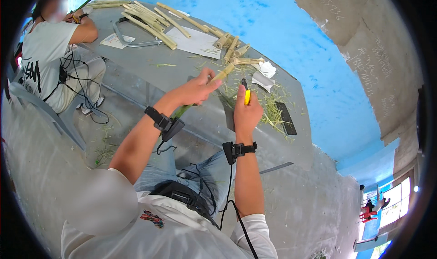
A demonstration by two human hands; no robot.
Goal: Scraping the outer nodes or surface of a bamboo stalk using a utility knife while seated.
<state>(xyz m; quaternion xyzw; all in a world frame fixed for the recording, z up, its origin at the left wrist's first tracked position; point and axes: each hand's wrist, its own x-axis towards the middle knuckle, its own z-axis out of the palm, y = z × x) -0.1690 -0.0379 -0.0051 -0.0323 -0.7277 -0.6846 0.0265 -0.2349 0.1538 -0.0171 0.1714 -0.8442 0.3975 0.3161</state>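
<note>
My left hand (196,89) is closed around a bamboo stick (223,73). Its pale, peeled end points up and away over the table, while a green stretch shows below the hand by the wrist. In my right hand (248,115), a yellow and black knife (247,97) is gripped with the thumb along it. The knife's dark tip points away from me, just right of the stick and apart from it. I cannot make out the blade clearly. Green shavings (272,111) lie scattered on the table beyond and right of my right hand.
The grey table (182,61) bears a pile of bamboo poles (148,22), short bamboo pieces (232,49), a metal saw frame (127,41), white paper (193,42), crumpled tissue (267,69) and a dark phone-like slab (285,118). Another person (50,54) sits at the far left. Cables hang from my wrists.
</note>
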